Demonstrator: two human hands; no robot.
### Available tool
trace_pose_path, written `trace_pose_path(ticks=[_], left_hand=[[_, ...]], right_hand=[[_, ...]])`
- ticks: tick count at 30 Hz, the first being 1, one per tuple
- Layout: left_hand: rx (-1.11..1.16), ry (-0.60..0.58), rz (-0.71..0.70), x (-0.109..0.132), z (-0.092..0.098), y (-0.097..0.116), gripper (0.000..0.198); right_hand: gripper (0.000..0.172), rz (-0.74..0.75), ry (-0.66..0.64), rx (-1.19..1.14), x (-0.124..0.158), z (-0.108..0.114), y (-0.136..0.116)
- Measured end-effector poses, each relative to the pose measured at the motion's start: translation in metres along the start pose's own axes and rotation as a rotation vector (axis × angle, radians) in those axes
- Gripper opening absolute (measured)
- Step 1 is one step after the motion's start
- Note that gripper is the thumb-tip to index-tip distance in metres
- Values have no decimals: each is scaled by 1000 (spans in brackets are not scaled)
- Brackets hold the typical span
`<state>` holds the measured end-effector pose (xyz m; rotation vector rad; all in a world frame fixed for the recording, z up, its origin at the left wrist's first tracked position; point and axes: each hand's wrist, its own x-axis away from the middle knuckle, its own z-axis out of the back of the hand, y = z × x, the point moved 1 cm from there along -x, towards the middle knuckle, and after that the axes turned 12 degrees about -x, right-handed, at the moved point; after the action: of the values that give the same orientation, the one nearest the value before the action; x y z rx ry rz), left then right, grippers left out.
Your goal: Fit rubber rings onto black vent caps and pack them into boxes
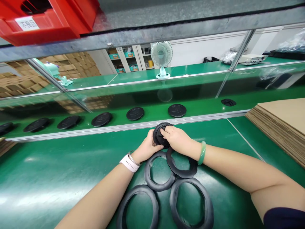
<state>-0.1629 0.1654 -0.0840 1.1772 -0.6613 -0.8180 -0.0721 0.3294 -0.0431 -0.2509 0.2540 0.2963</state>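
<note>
Left hand [147,147]: fingers curled closely around the edge of a round black rubber disc [158,136], holding it
Right hand [177,138]: fingers pressed over the disc's top, holding it
Loose: four black rubber rings [147,170] on a green conveyor belt [71,181]
Row: flat black discs [135,113] spaced along a farther green belt [152,111]

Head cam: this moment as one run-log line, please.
left hand: on black disc | right hand: on same disc | below: black rubber rings on green belt | beyond: row of black discs

factory assy line: green conveyor belts [47,178], red bin [47,22]
</note>
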Motion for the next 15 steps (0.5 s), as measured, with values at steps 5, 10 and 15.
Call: trace_pose_path(ticks=[5,10,15], left_hand=[[10,-9,-7,0,0,1,69],[105,85,-55,-4,0,0,74],[98,82,-61,-5,0,1,75]], right_hand=[[32,-6,2,-9,-3,1,2],[30,124,286,-160,0,0,16],[29,-186,502,-624,-4,-19,43]])
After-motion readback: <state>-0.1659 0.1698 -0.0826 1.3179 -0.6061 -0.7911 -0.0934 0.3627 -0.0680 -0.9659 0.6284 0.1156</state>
